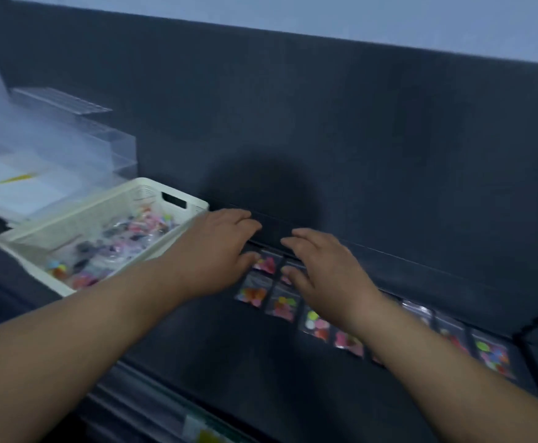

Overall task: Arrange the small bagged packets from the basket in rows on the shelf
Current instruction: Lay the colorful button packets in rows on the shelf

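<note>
A cream plastic basket stands at the left on the dark shelf, with several small clear packets of coloured pieces inside. More packets lie in rows on the shelf, running from the middle to the right edge. My left hand lies flat, fingers straight, at the left end of the back row beside a pink packet. My right hand lies flat over the back row just to the right, fingertips on a packet. Both hands hide part of the back row. The frame is blurred.
Clear acrylic trays and white paper sheets sit behind the basket at the left. A dark back panel rises behind the shelf. A lower shelf edge with a price strip shows below.
</note>
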A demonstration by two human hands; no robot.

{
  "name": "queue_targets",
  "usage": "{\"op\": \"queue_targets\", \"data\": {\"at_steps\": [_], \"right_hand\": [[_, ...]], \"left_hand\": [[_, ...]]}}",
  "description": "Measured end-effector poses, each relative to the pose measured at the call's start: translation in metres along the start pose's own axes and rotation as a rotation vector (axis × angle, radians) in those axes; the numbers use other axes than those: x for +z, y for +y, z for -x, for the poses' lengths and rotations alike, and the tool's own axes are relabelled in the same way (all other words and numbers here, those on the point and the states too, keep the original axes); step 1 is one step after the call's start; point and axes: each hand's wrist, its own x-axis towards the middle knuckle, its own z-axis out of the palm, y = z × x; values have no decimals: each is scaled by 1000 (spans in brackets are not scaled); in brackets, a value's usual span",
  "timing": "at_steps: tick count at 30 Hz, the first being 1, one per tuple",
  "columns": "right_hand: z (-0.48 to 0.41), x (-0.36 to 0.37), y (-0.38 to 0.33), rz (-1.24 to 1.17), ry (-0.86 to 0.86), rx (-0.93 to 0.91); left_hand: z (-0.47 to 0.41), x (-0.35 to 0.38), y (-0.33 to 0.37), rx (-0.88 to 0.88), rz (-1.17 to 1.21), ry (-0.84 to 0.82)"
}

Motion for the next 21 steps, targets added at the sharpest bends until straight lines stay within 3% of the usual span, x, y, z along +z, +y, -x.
{"op": "queue_targets", "data": {"at_steps": [12,21], "right_hand": [[-150,58,-161,-153,-47,-157],[-196,99,-226,-144,-471,-129]], "left_hand": [[59,-36,-210,-232,7,-64],[81,-9,-283,-235,150,-190]]}}
